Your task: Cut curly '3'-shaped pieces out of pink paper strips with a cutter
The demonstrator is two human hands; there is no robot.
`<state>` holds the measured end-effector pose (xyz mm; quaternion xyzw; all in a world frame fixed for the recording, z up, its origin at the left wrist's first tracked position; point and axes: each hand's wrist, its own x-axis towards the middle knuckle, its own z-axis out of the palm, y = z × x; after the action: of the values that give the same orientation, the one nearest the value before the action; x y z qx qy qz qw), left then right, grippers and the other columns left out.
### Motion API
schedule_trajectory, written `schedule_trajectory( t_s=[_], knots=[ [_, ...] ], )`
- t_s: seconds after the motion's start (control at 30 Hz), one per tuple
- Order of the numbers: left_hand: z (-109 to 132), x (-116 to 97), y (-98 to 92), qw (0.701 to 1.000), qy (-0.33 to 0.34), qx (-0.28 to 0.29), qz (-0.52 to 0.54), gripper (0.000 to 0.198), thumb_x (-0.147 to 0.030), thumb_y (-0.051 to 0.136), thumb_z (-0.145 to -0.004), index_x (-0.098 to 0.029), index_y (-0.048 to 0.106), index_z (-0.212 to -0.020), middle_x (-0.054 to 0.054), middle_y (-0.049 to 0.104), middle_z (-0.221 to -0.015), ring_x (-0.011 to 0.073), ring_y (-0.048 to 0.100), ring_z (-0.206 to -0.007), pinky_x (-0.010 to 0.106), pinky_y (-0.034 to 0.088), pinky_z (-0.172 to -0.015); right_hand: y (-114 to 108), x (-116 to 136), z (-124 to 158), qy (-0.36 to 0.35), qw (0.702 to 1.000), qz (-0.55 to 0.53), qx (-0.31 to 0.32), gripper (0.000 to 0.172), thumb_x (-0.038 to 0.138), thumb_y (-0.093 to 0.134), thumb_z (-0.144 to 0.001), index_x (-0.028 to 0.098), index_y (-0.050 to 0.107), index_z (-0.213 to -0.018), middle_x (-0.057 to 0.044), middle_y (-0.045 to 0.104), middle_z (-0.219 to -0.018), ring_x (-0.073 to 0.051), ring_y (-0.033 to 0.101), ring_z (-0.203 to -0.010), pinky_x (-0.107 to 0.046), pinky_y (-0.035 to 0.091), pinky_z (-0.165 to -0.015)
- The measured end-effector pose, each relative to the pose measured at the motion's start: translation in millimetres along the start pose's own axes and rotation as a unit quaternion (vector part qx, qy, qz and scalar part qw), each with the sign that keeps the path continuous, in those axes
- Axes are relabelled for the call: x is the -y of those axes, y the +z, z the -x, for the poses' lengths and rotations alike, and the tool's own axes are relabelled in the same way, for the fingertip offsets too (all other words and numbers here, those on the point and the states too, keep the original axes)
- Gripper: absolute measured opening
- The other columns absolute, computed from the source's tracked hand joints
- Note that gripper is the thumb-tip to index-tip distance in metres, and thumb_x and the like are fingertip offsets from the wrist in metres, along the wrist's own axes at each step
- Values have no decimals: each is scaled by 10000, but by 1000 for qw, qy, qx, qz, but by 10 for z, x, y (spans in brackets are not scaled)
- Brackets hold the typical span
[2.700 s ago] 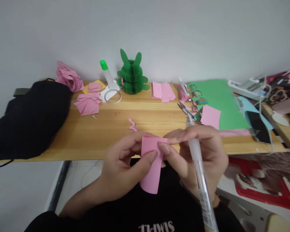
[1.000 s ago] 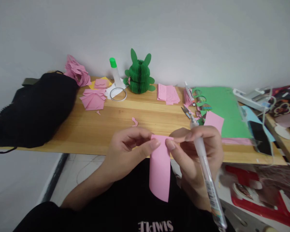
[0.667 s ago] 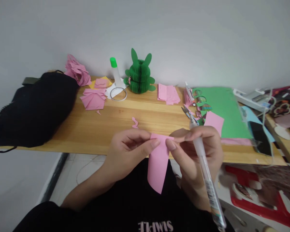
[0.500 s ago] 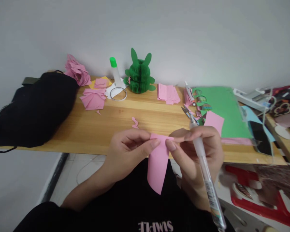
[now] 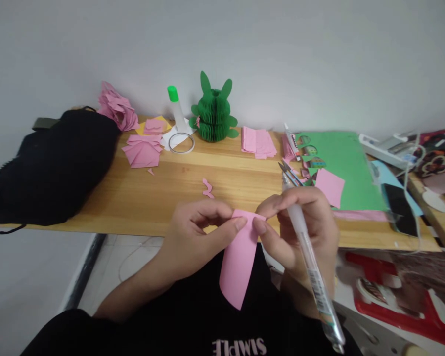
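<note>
A strip of pink paper hangs down between my hands, its lower part curving over my lap. My left hand pinches the top left corner between thumb and forefinger. At the top right corner, the thumb and forefinger of my right hand pinch the same paper. A clear pen also rests in my right hand, slanting down to the right with its tip end pointing up toward the table. Just beyond my hands, a small wavy pink scrap lies on the wooden table.
A green paper rabbit stands by the wall, beside a green-capped glue bottle and a tape ring. Pink sheets, scissors, a green sheet and a phone lie rightward. A black bag sits left.
The pink paper's lower end has swung slightly left and down. My right hand has shifted a little left and up with the pen; both hands keep their pinch.
</note>
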<state>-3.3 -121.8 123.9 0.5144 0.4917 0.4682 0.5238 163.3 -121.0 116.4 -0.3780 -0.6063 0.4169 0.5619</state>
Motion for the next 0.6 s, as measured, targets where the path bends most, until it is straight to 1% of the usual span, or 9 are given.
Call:
schedule_trajectory(
  t_s=[0.07, 0.1, 0.2, 0.27, 0.37, 0.5, 0.6],
  knots=[
    [-9, 4, 0, 1000, -9, 14, -1, 224, -277, 700, -782, -183, 636, -589, -13, 593, -571, 106, 525, -552, 213, 439, -526, -20, 3, -11, 16, 999, -1, 28, 337, 67, 721, -807, 295, 557, -995, 57, 607, -821, -115, 603, -696, -249, 531, -598],
    [-16, 9, 1, 1000, -10, 24, 3, 214, -274, 693, -780, -179, 633, -598, -15, 592, -582, 103, 525, -556, 207, 436, -525, -24, 2, -13, 20, 999, 3, 31, 325, 73, 717, -812, 295, 557, -987, 54, 603, -825, -117, 602, -704, -254, 534, -613],
    [-36, 32, 6, 999, -10, 50, 16, 178, -275, 689, -773, -175, 643, -633, -15, 602, -618, 100, 539, -574, 196, 438, -522, -21, -13, -13, 21, 999, 18, 23, 299, 93, 714, -820, 300, 559, -968, 46, 595, -829, -130, 608, -719, -279, 535, -628],
    [-47, 50, 10, 998, -12, 55, 26, 193, -287, 697, -782, -175, 646, -635, -11, 618, -629, 100, 548, -573, 198, 444, -524, -20, -30, -12, 15, 1000, 19, 21, 307, 98, 719, -817, 305, 557, -975, 49, 595, -829, -135, 612, -716, -288, 531, -621],
    [-66, 71, 13, 998, -15, 36, 53, 216, -293, 709, -807, -179, 652, -632, -7, 650, -637, 104, 579, -584, 204, 467, -545, -30, -51, -15, -7, 1000, 19, 23, 322, 80, 712, -819, 309, 558, -985, 51, 592, -823, -137, 606, -708, -298, 530, -618],
    [-98, 74, 5, 997, 9, -23, 68, 156, -284, 727, -805, -197, 688, -681, 0, 686, -665, 135, 633, -655, 237, 527, -620, -39, -63, -10, -13, 999, 35, 20, 302, 93, 697, -842, 325, 564, -983, 35, 591, -820, -164, 604, -722, -331, 533, -605],
    [-101, 65, -2, 998, 14, -32, 60, 152, -270, 717, -802, -206, 682, -668, -2, 685, -655, 142, 634, -641, 253, 534, -615, -27, -64, -1, -8, 999, 38, 16, 306, 101, 710, -834, 327, 563, -980, 35, 592, -825, -169, 606, -728, -337, 535, -607]
  ],
)
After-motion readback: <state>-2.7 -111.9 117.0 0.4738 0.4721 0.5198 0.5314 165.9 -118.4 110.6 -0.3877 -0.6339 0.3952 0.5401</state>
